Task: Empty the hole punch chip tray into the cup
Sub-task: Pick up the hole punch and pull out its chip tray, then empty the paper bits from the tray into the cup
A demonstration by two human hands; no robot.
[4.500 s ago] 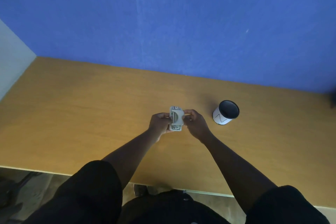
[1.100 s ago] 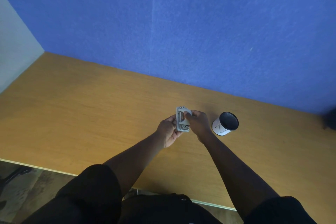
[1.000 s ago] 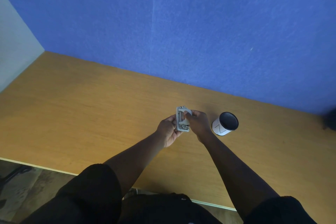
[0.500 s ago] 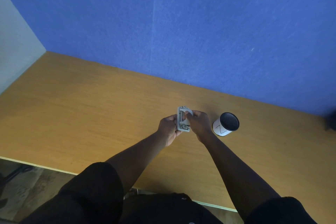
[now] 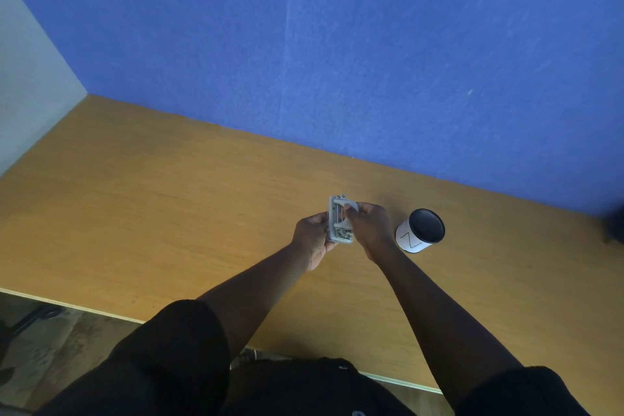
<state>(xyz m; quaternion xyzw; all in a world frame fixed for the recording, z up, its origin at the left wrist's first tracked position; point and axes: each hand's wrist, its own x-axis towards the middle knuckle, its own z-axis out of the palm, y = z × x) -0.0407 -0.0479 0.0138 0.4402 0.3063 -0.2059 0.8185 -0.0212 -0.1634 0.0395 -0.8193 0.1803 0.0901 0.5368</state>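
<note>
A small grey hole punch (image 5: 339, 221) is held above the wooden table between both hands, turned so its underside faces me. My left hand (image 5: 311, 239) grips its left side. My right hand (image 5: 369, 229) holds its right side, with fingers curled over the upper edge. A white cup (image 5: 414, 240) with a dark inside and a black mark on its wall stands upright on the table, just right of my right hand and apart from it. The chip tray itself is too small to make out.
The wooden table (image 5: 169, 213) runs up to a blue wall (image 5: 371, 61) at the back. Its front edge lies near my body, with floor visible below at the left. A dark object (image 5: 616, 226) shows at the far right edge.
Since 4.5 s ago the punch has been turned more edge-on and lifted slightly toward the wall. Over the last second both hands keep their hold with only slight finger shifts.
</note>
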